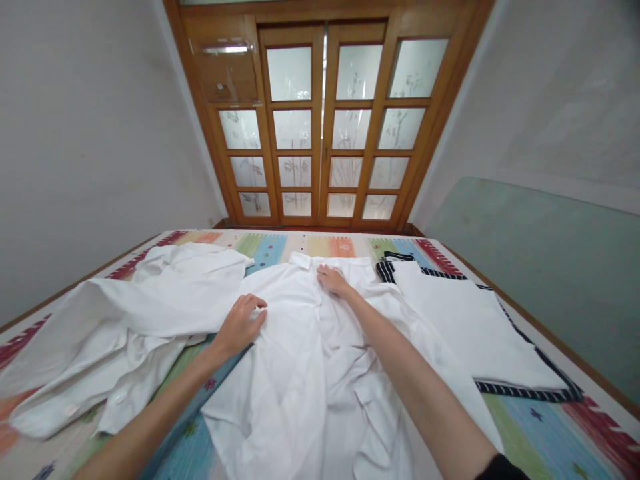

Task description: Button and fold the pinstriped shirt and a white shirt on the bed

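A white long garment that looks like a shirt (295,367) lies spread on a striped, patterned cover, its collar end away from me and its lower part wrinkled. My right hand (334,280) is on its upper middle, just below the collar band (350,262), fingers closed on the front edge of the cloth. Resting at the shirt's left side is my left hand (244,323), its fingers loosely bent and the thumb apart from them. It touches the cloth, and I see no fabric gripped in it.
Another white garment with buttons (125,327) lies crumpled on the left. To the right is a folded white piece (465,327) over black-and-white striped cloth (530,395). The colourful cover (540,433) spreads beneath everything. Wooden doors with glass panes (320,127) stand beyond, with walls either side.
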The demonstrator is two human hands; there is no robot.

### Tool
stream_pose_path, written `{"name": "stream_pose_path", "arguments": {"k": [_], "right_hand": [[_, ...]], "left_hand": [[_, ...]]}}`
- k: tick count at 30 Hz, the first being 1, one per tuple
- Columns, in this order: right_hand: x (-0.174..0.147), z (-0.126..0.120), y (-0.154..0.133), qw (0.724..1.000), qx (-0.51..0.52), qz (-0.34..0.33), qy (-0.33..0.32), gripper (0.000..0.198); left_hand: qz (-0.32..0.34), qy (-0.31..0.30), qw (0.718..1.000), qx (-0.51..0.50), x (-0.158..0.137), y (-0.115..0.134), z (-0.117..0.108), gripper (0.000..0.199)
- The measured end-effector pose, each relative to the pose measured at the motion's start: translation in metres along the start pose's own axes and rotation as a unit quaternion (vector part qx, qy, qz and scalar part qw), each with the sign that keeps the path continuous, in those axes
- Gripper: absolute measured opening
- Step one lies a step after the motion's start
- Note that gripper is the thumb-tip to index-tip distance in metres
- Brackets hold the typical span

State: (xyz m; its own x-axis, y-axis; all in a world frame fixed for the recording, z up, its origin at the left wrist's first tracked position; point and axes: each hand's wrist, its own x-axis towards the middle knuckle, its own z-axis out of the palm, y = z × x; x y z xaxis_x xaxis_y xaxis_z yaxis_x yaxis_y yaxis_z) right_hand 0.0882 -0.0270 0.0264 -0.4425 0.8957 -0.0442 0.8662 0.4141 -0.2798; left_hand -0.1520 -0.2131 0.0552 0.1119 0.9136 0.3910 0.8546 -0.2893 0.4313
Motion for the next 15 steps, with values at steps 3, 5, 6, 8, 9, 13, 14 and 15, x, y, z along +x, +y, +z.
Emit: {"name": "stream_pose_path", "arguments": {"k": [3,5,6,8,9,13,14,15], "right_hand": [[-0.017,-0.001,0.002,1.0,-0.011,-0.024,-0.005,0.047],[-0.029,0.003,0.0,0.999,-0.022,-0.041,-0.01,0.043],[-0.036,0.005,-0.002,0.998,-0.025,-0.049,-0.014,0.04],[-0.048,0.009,-0.008,0.996,-0.04,-0.078,-0.025,0.033],[-0.054,0.01,-0.011,0.993,-0.054,-0.097,-0.034,0.032],[-0.073,0.012,-0.018,0.989,-0.091,-0.108,-0.04,0.033],[-0.077,0.012,-0.018,0.991,-0.089,-0.095,-0.036,0.035],[-0.08,0.012,-0.019,0.992,-0.084,-0.084,-0.032,0.037]], "left_hand": [[-0.046,-0.017,0.999,-0.02,-0.041,0.008,-0.012,0.022],[-0.071,-0.001,0.997,-0.024,-0.064,0.012,-0.017,0.026],[-0.085,0.007,0.996,-0.025,-0.074,0.013,-0.02,0.028],[-0.117,0.001,0.993,-0.029,-0.091,0.015,-0.023,0.034],[-0.133,-0.012,0.99,-0.034,-0.098,0.017,-0.024,0.038],[-0.175,-0.074,0.979,-0.071,-0.115,0.024,-0.029,0.043],[-0.182,-0.085,0.976,-0.08,-0.117,0.026,-0.03,0.041],[-0.187,-0.095,0.974,-0.089,-0.119,0.029,-0.031,0.039]]}}
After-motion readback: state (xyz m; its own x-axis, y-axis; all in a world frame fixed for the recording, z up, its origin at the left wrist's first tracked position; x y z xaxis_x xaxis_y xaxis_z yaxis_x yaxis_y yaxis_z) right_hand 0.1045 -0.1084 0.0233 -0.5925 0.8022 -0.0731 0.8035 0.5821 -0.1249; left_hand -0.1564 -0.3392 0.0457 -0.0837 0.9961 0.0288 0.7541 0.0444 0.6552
